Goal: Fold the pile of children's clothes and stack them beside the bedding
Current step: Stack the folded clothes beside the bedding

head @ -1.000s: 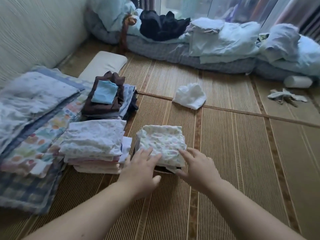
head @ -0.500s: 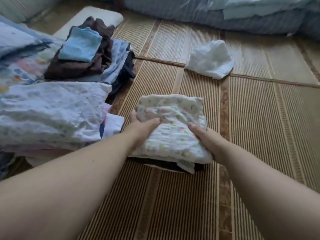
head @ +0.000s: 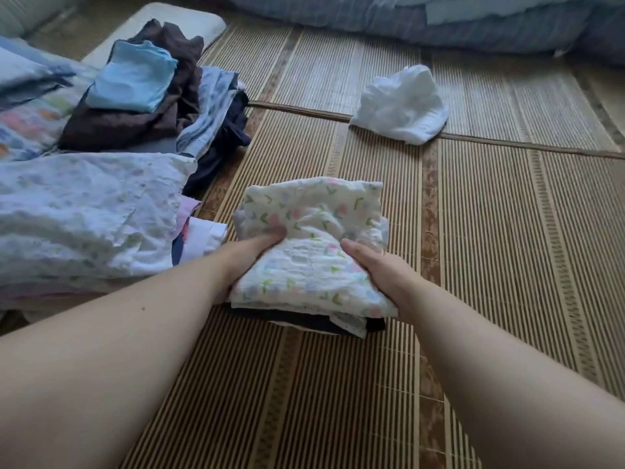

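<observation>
A small stack of folded clothes, topped by a white flower-print garment (head: 314, 252) over dark pieces, sits on the woven mat. My left hand (head: 252, 253) grips its left side with the thumb on top. Gripping the right side, my right hand (head: 375, 269) has its fingers tucked under the stack. To the left lies a taller folded pile topped by pale printed cloth (head: 88, 214). Behind it stands another pile with a light blue piece (head: 132, 79) on brown cloth. A crumpled white garment (head: 402, 104) lies unfolded further back.
Patterned bedding (head: 27, 106) lies at the far left beside the piles. A white pillow (head: 176, 20) is behind them. A blue futon (head: 422, 22) runs along the back. The striped mat (head: 507, 231) stretches to the right.
My hands went from resting on top of the flower-print stack to gripping its two sides. The camera tilted down and moved closer.
</observation>
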Demonstrator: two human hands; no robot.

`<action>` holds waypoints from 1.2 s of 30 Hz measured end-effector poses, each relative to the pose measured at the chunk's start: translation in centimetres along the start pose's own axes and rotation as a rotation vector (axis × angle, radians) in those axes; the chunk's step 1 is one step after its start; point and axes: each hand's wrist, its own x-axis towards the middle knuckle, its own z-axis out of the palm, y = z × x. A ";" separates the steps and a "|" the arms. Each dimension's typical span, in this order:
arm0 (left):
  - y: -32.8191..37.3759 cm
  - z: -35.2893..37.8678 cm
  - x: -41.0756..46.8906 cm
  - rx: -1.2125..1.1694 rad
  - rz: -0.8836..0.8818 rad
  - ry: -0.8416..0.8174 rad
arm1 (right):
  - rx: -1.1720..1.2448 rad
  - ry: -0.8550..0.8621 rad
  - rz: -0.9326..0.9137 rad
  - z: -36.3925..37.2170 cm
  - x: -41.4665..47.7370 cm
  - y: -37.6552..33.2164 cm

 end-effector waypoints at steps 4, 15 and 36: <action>0.1 -0.3 -0.8 0.008 -0.111 -0.111 | 0.023 -0.009 -0.009 0.0 -0.4 -0.1; -2.0 1.7 -2.6 -0.466 0.059 -0.237 | 0.282 -0.079 -0.098 -0.1 -3.3 0.7; -4.0 37.0 -20.9 -0.202 -0.060 -0.790 | 0.263 0.312 -0.154 -28.9 -37.6 8.4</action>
